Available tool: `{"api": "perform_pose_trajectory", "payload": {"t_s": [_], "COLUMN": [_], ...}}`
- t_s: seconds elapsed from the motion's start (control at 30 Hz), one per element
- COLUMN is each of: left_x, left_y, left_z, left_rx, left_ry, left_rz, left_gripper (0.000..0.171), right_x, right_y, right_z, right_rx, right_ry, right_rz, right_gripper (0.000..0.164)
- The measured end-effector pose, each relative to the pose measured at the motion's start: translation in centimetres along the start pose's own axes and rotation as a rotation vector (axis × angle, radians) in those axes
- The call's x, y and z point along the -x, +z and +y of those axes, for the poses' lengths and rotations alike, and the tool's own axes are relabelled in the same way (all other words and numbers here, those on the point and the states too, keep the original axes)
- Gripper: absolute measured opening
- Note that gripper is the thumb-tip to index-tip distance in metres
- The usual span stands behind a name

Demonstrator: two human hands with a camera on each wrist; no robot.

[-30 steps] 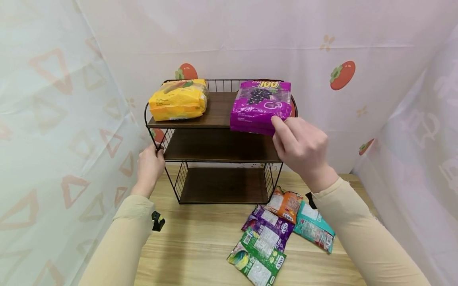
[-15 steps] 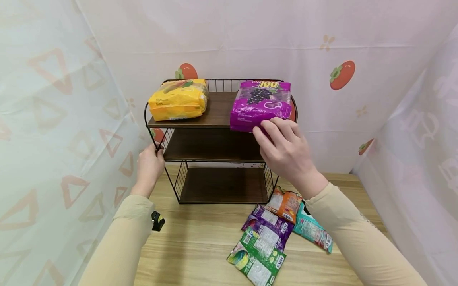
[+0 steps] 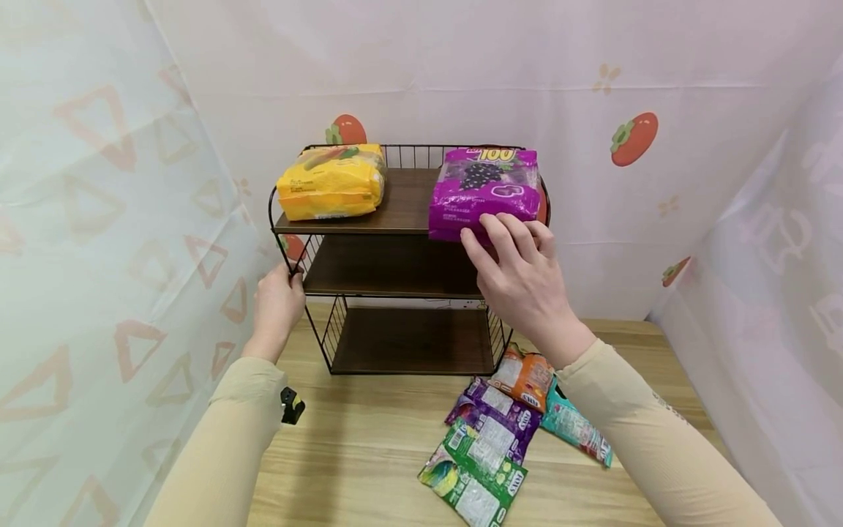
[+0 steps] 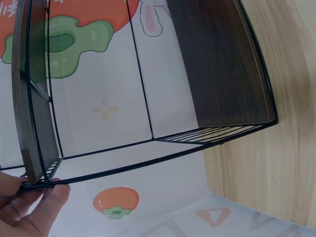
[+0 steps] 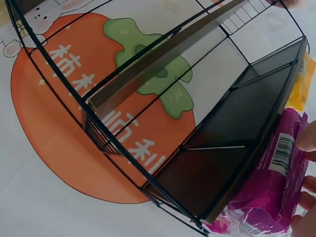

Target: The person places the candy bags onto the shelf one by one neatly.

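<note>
A three-tier rack (image 3: 407, 212) with dark wood shelves and black wire stands against the back wall. My left hand (image 3: 276, 307) grips its left side post at the middle shelf, with thumb and fingers (image 4: 52, 200) around the wire and shelf corner in the left wrist view. On the top shelf's right side lies a purple snack bag (image 3: 484, 183) with a berry picture, its front end sticking out over the shelf edge. My right hand (image 3: 523, 282) rests its spread fingertips on that front end. In the right wrist view the fingers (image 5: 307, 197) touch the bag's end beside its barcode.
A yellow snack bag (image 3: 332, 183) lies on the top shelf's left side. On the wooden table (image 3: 369, 454), in front and right, lie flat packets: orange (image 3: 523, 377), purple (image 3: 497, 410), green (image 3: 474, 476) and teal (image 3: 576, 428), the teal one partly behind my right sleeve.
My right hand has released its pinch on the purple bag's right front corner and shifted left, spreading its fingers along the bag's front end. The left hand keeps its grip on the rack.
</note>
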State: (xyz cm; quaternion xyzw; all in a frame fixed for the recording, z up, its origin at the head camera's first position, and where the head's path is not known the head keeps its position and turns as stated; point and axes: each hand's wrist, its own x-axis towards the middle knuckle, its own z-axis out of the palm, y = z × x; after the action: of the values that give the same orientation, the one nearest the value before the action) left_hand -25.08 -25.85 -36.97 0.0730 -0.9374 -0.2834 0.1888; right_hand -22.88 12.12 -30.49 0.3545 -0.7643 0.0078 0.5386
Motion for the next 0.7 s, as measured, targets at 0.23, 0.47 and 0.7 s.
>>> {"api": "perform_pose_trajectory", "payload": {"t_s": [0.23,0.47,0.7], "left_x": [0.0,0.1,0.0], "left_y": [0.0,0.0,0.2], "left_z": [-0.1,0.0,-0.1], "left_rx": [0.006,0.018,0.025], "left_ry": [0.0,0.008,0.018], "left_rz": [0.01,0.018,0.02], "left_gripper": [0.028,0.027,0.029], "right_x": [0.2,0.1,0.2], "right_y": [0.3,0.5,0.6], "right_z": [0.4,0.7,1.3], "right_rx": [-0.002,0.0,0.003], "right_ry": [0.019,0.025,0.031], "right_rz": [-0.012,0.007,-0.005], "right_gripper": [0.04,0.039,0.041]}}
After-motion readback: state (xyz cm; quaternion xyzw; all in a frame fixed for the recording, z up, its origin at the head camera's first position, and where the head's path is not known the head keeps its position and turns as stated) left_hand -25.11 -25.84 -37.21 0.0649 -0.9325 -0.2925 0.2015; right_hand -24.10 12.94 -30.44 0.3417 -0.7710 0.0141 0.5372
